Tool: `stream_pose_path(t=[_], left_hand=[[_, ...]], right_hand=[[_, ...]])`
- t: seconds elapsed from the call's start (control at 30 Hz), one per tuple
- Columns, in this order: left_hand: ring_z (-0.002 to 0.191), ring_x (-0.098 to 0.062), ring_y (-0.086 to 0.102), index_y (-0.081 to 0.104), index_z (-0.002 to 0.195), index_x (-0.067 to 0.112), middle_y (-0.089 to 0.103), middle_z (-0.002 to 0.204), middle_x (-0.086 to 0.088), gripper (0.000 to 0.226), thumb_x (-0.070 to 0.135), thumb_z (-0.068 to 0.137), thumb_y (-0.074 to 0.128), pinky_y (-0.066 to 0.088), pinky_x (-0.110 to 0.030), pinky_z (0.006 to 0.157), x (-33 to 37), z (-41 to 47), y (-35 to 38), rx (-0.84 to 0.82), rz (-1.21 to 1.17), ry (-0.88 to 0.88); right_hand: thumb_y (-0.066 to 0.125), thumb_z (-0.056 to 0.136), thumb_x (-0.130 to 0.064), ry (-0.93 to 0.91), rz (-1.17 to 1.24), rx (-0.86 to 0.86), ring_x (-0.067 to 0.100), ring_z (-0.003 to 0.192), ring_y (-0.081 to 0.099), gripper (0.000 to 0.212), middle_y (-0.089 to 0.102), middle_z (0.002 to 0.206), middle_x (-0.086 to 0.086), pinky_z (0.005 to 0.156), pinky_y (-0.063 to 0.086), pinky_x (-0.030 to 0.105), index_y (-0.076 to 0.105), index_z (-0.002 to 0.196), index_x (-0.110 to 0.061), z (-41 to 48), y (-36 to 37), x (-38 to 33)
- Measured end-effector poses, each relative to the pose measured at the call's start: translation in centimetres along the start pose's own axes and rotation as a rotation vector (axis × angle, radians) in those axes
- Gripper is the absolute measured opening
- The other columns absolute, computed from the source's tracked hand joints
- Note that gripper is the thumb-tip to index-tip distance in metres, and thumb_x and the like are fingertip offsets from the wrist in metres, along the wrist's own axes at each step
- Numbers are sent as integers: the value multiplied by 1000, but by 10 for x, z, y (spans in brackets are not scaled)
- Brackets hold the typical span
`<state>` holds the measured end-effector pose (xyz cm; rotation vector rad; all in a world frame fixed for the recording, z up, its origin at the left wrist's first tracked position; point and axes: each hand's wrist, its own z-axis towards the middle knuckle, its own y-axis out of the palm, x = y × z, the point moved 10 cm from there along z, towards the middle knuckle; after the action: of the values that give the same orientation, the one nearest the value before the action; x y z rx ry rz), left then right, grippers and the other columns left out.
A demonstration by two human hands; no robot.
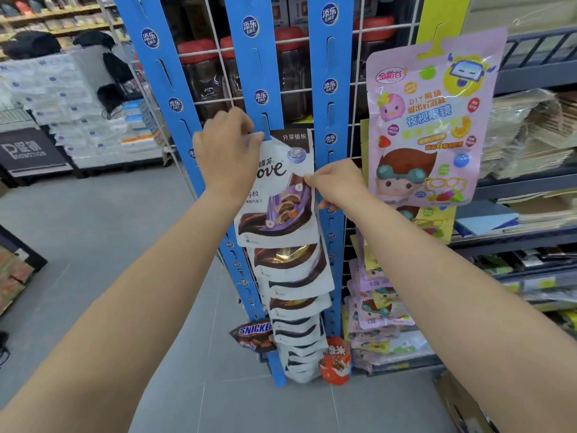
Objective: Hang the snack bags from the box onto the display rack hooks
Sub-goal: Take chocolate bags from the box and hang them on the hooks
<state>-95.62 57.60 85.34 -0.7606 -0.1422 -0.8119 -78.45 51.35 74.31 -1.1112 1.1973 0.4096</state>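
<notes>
A white Dove chocolate bag point(281, 195) hangs flat against the middle blue hanging strip point(259, 67) of the wire display rack. My left hand point(226, 148) grips the bag's top left corner at a slot in the strip. My right hand point(335, 182) pinches the bag's right edge about halfway down. Below it, several more Dove bags point(296, 307) hang overlapping down the same strip. The box is not in view.
A pink kids' snack bag point(431, 120) hangs on a yellow strip at right, with more of them point(377, 310) lower down. A Snickers bag point(254, 335) and an orange bag point(335, 360) hang near the floor. Shelving point(530, 182) stands at right, grey floor point(93, 229) at left.
</notes>
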Motion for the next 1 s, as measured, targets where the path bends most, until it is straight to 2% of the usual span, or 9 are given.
stream_pose_path(t=[0.07,0.13,0.2,0.3,0.47,0.6,0.73,0.87,1.0], left_hand=[[83,-27,54,61,79,13,60,84,-5,4,15,77,64,33,-33,70,11,-7,-8,130,125,190],[74,-28,55,61,74,13,60,76,-5,4,10,76,61,37,-35,63,23,-18,-4,143,121,330],[68,-27,56,60,77,11,61,73,-6,6,11,80,55,44,-37,57,34,-30,14,9,29,395],[67,-27,58,62,81,10,63,75,-7,9,12,81,53,47,-38,54,56,-52,42,-151,-60,419],[71,-20,54,62,89,11,53,74,2,11,13,83,52,48,-41,63,128,-112,103,-485,-260,490],[77,-20,55,63,94,12,53,76,5,14,14,84,53,48,-39,65,200,-172,161,-743,-309,541],[91,-28,61,63,94,17,67,90,-5,14,22,87,53,49,-39,71,273,-235,238,-938,-252,552],[94,-29,61,64,96,18,68,100,-6,19,26,91,48,48,-35,73,341,-310,327,-1162,-144,597],[93,-30,60,63,98,14,65,100,-9,22,22,94,43,42,-33,67,413,-388,408,-1291,-79,662]], right_hand=[[60,89,-29,17,-19,1,22,56,59,28,66,76,10,47,44,25,70,89,-4,-1,-2,3],[61,89,-29,10,7,25,19,51,60,22,64,72,7,45,44,24,65,77,-11,-4,-7,6],[61,89,-28,-7,49,61,11,44,57,21,60,68,1,42,42,22,59,72,-15,-10,-14,10],[58,91,-25,27,92,105,4,33,52,18,58,69,-1,36,38,18,61,82,-11,-23,-27,35],[53,93,-17,243,181,56,13,42,52,17,60,68,7,42,35,22,62,83,-7,-49,-48,122],[57,90,-18,357,173,88,9,36,52,16,62,64,5,39,39,19,67,89,-6,-67,-103,201],[58,90,-17,510,185,149,10,36,50,16,60,64,7,34,34,14,63,82,-5,-88,-179,296],[58,90,-21,658,181,189,15,49,54,16,62,68,5,47,41,23,60,79,-9,-107,-254,403],[60,90,-20,799,227,204,14,42,53,11,60,64,7,42,42,20,57,87,-9,-119,-324,527]])
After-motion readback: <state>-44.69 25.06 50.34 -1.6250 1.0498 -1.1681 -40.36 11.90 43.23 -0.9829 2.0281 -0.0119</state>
